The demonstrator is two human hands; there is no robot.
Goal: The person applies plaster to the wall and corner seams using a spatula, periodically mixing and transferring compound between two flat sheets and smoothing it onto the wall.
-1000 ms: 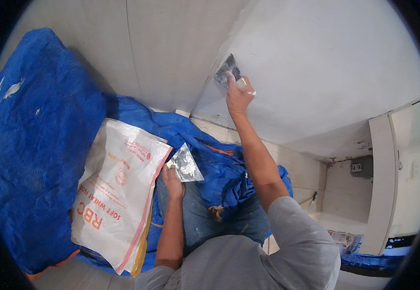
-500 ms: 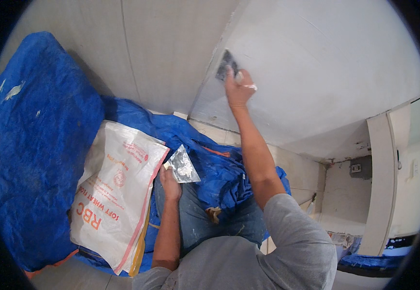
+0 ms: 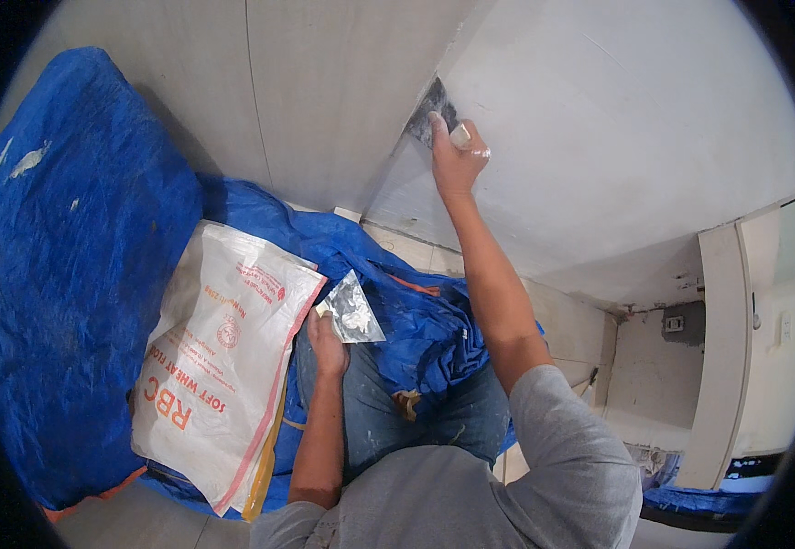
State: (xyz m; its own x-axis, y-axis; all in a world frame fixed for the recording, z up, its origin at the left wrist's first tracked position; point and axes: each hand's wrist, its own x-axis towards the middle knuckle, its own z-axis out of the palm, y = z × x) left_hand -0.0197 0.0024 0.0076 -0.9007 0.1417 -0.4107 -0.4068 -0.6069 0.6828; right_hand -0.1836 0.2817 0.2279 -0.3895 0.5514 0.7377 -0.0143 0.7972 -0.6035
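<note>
My right hand (image 3: 459, 160) is closed round the handle of a putty knife (image 3: 432, 108). Its dark, smeared blade lies against the pale wall (image 3: 599, 137), close to the corner where the grey panelled wall meets it. White paste marks the fingers of that hand. Low over my lap, my left hand (image 3: 326, 346) grips a second putty knife (image 3: 351, 309) by its handle. A lump of white putty (image 3: 357, 318) sits on this wide metal blade. Most of both handles is hidden inside my hands.
A blue tarp (image 3: 77, 274) covers a tall bulky shape on the left and spreads across the floor under my legs. Printed white sacks (image 3: 223, 357) lie on it. To the right are a wall socket (image 3: 676, 323) and a white door frame (image 3: 722, 357).
My right hand and its putty knife have shifted slightly up the wall, with more of the blade showing. The left hand still holds its knife and putty in nearly the same place.
</note>
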